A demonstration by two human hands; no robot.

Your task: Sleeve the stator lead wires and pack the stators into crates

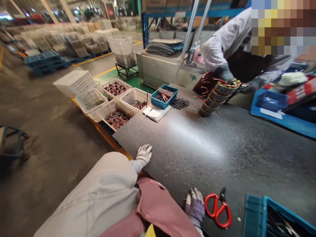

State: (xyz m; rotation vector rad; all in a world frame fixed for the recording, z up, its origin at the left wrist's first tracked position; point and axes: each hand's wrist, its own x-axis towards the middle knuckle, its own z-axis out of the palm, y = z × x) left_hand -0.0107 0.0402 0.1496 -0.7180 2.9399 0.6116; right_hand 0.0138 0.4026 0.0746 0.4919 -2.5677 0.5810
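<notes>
My left hand [144, 154], in a pale work glove, rests on the edge of the dark tabletop [158, 141] with its fingers out and nothing held. Lower down, my right hand [195, 203], in a white and purple glove, lies on the table's near edge, fingers stretched forward and holding nothing. Just right of it is a pair of red-handled scissors [218, 209], lying flat and apart from the fingers. A blue-green bin [254, 214] holding dark strips stands at the bottom right corner.
Across the table a co-worker's gloved hands [225, 73] hold a stack of wound stators [214, 97]. A blue tray [164, 98], small black pieces [180, 103] and a notebook [156, 113] sit at the far left edge. Crates of wired parts [98, 113] stand beyond it.
</notes>
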